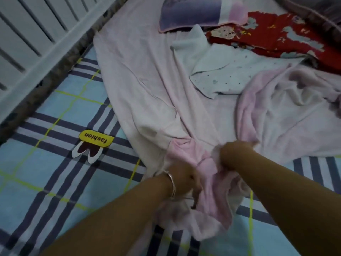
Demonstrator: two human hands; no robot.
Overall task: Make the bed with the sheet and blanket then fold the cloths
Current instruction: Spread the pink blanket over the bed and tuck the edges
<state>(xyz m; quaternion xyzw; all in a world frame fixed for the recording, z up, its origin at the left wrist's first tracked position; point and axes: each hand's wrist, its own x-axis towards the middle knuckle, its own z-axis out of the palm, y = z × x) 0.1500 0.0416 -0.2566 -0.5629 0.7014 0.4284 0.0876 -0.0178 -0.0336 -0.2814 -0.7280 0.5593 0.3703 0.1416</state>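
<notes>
A pale pink blanket [140, 78] lies rumpled across the blue plaid bed sheet [55, 163], stretching from the near edge toward the pillow. My left hand [181, 179], with a bangle on the wrist, grips a bunched near end of the blanket. My right hand [234, 154] is clenched in the same bunch just to the right, its fingers buried in the fabric. A light blue dotted cloth [227, 71] lies on top of the blanket further back. A red patterned cloth [273, 34] lies at the far right.
A purple and pink pillow [193, 12] rests at the head of the bed. A white slatted rail [36, 34] runs along the left side. A yellow "fashion" patch [96, 140] marks the sheet. Grey fabric [313, 13] sits in the far right corner.
</notes>
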